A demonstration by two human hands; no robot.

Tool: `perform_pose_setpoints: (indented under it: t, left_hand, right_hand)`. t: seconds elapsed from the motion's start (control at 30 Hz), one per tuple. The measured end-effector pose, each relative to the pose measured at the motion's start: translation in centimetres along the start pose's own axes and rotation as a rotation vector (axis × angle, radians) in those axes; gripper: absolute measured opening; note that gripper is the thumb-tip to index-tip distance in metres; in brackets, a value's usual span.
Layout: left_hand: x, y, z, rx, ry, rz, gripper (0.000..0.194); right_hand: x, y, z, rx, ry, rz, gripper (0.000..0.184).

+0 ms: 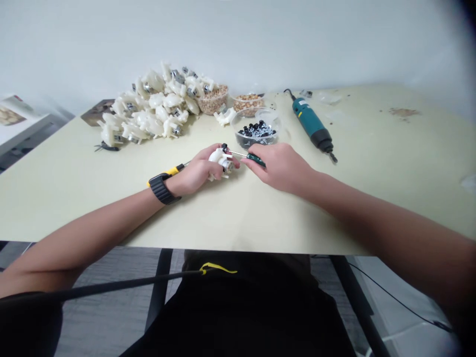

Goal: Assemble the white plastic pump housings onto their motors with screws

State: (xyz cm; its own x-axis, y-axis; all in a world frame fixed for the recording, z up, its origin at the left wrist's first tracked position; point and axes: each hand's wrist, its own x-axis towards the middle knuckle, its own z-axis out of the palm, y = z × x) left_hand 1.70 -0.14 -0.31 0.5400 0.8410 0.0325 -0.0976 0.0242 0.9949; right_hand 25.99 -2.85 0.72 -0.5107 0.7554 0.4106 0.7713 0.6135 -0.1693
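Observation:
My left hand (203, 170) is closed around a white plastic part (219, 157) with a small metal motor-like piece at its right side. A small black piece (224, 147) sits at the top of that part. In my right hand (280, 166) is a screwdriver (256, 159) with a dark green handle. Its thin shaft points left, and the tip reaches the black piece; whether it touches cannot be made out. Under my left wrist, partly hidden, lies a yellow-and-black handled tool (173, 171).
A heap of similar white plastic parts (156, 101) lies at the back left, with dark-handled cutters (107, 147) before it. Clear tubs hold screws and black pieces (256, 131), and brownish small pieces (248, 103). A green power tool (312, 124) lies on the table (390, 163).

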Motion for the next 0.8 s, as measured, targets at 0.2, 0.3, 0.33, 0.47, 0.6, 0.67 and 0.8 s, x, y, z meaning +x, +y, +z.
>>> perform_pose_setpoints:
  t: [0.2,0.3,0.33,0.47,0.6,0.67,0.8]
  left_hand:
    - [0.3,0.1,-0.5,-0.065,-0.044,0.021,0.04]
    - [0.2,0.1,-0.4,-0.086,-0.049,0.024,0.038]
    - [0.2,0.2,-0.4,-0.088,-0.053,0.022,0.038]
    - [0.0,0.3,-0.3,-0.056,-0.049,-0.011,0.041]
    - [-0.2,0.4,-0.4,-0.023,-0.035,-0.035,0.041]
    - [-0.3,0.4,-0.4,-0.002,-0.032,-0.036,0.041]
    - [-0.4,0.5,-0.3,0.039,-0.013,-0.04,0.046]
  right_hand:
    - [-0.5,-0.2,-0.1,-0.288,0.042,-0.115,0.034]
    - [-0.5,-0.6,-0.5,-0.329,0.044,-0.145,0.038]
    - [-0.5,-0.7,-0.6,-0.341,0.037,-0.149,0.04]
    - [-0.4,-1.0,-0.8,-0.358,-0.006,-0.145,0.043]
    - [-0.2,-1.3,-0.6,-0.288,-0.045,-0.105,0.041]
    - [-0.1,-1.4,-0.4,-0.167,-0.03,-0.051,0.036]
    - [0.3,-1.3,-0.3,0.11,0.019,0.074,0.036]
